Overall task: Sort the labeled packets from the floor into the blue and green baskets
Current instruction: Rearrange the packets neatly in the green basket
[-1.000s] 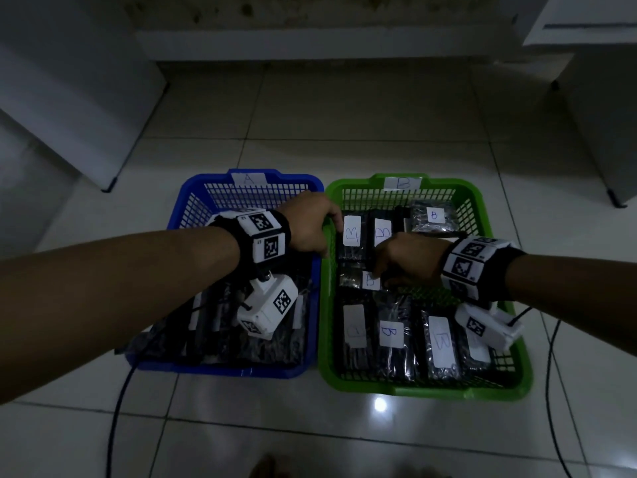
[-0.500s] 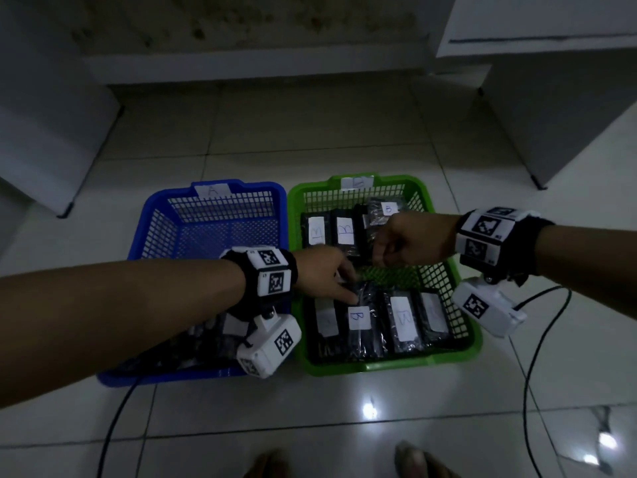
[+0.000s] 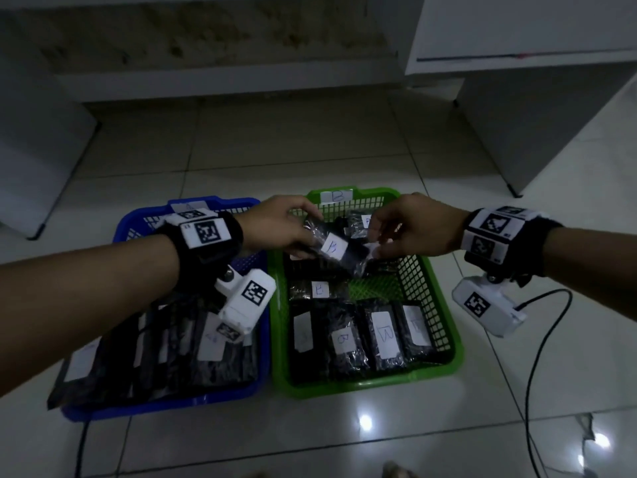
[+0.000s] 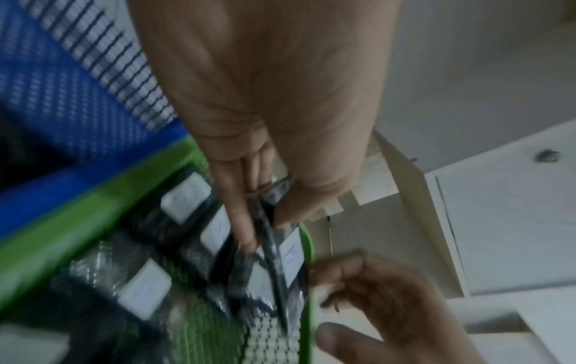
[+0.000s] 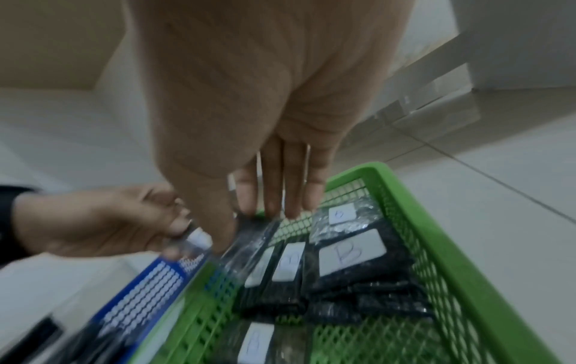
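A dark packet (image 3: 334, 246) with a white "B" label hangs tilted over the far half of the green basket (image 3: 365, 386). My left hand (image 3: 306, 236) pinches its left end between thumb and fingers (image 4: 246, 236). My right hand (image 3: 374, 244) pinches the clear plastic right end. In the left wrist view the packet (image 4: 274, 248) shows edge-on below my left hand (image 4: 265, 229). The right wrist view shows my right hand (image 5: 246, 226) at the packet's end (image 5: 249, 236). Several "B" packets (image 3: 386, 334) lie in the green basket. The blue basket (image 3: 165, 405) on the left holds several packets.
White cabinets stand at the far left (image 3: 38, 150) and far right (image 3: 537, 125), with a low wall ledge (image 3: 224, 81) behind. A black cable (image 3: 537, 357) runs over the tiled floor right of the green basket. Toes (image 3: 396, 472) show at the bottom edge.
My left hand has left the near packets in the green basket. Both hands now hold one "B" packet lifted above the basket's far half.
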